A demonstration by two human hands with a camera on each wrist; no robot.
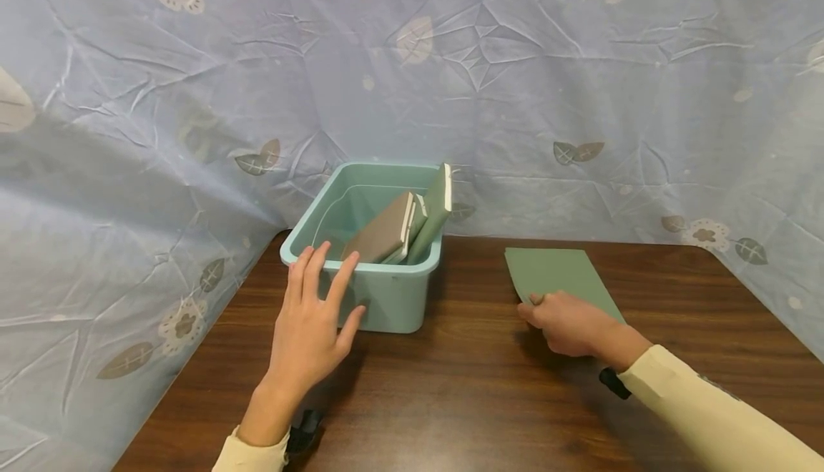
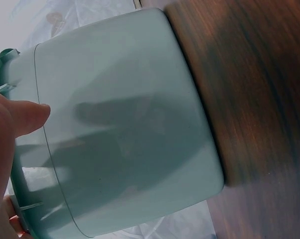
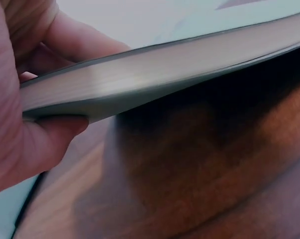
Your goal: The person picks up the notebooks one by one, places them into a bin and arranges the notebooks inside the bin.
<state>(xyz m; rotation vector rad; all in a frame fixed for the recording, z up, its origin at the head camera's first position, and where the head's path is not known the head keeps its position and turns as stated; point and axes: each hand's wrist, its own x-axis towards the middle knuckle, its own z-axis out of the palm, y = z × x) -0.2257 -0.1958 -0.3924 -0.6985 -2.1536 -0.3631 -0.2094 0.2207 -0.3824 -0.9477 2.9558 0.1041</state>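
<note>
In the head view, a green notebook (image 1: 566,275) is pinched at its near left corner by my right hand (image 1: 569,322). The right wrist view has the thumb below the book (image 3: 174,67) and fingers above, with its pale page edges facing the camera and a dark gap between it and the tabletop. My left hand (image 1: 305,340) is at the front of a light teal plastic bin (image 1: 393,300), its fingers spread at the rim. Whether they touch it I cannot tell. The left wrist view shows the thumb beside the bin's wall (image 2: 120,129).
Several books lean inside the bin: a brown one (image 1: 380,232) and a taller green one (image 1: 434,218) that sticks up past the right rim. All this stands on a dark wooden table (image 1: 476,386). Behind and to the sides hangs a pale patterned cloth (image 1: 502,121).
</note>
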